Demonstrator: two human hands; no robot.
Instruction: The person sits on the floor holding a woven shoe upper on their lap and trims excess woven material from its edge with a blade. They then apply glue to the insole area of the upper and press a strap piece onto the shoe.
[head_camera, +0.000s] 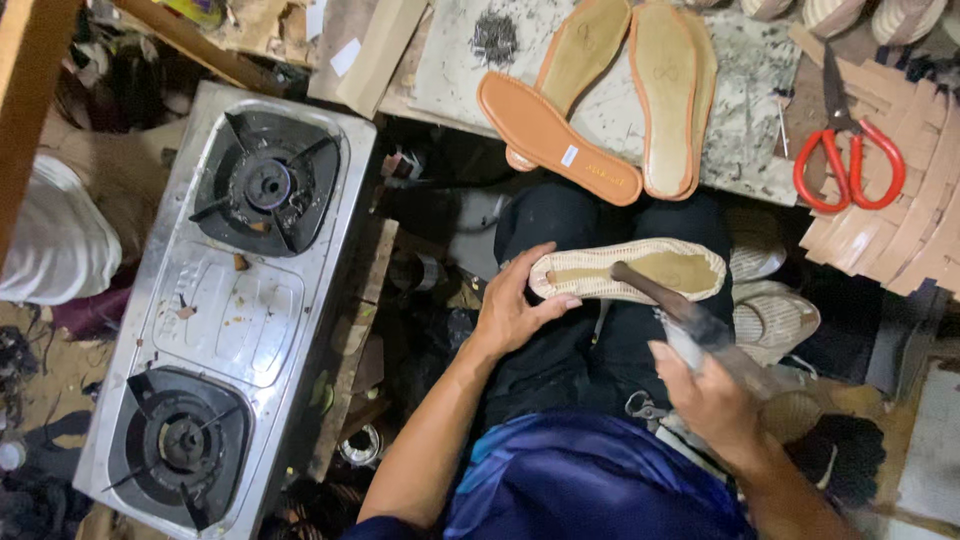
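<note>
Gripping the heel end of a woven shoe (628, 270), the left hand (515, 305) has its fingers curled around the edge and its thumb laid along the upper rim, so the hand is closed on the shoe. The shoe lies sole-up across the person's lap, over dark trousers (590, 340), its tan insole panel facing the camera. The right hand (712, 395) is clenched around the handle of a hammer (668, 305); the hammer head rests on or just above the middle of the shoe (contact cannot be confirmed). The two hands are apart, one at each end of the shoe. Just beyond the knees, a marbled stone slab (750, 90) carries three tan and orange insoles (600, 95), overlapping one another, and a small heap of dark tacks (494, 38). To the right of the slab, red-handled scissors (848, 140) lie on stacked brown cardboard strips (920, 200). More woven shoes (775, 315) sit beside the right knee. On the person's left, a steel two-burner gas stove (235, 310) stands on the floor, its top stained. A pale bundle of cloth (55, 245) lies beyond the stove. The surrounding floor is dim and cluttered with scraps.
</note>
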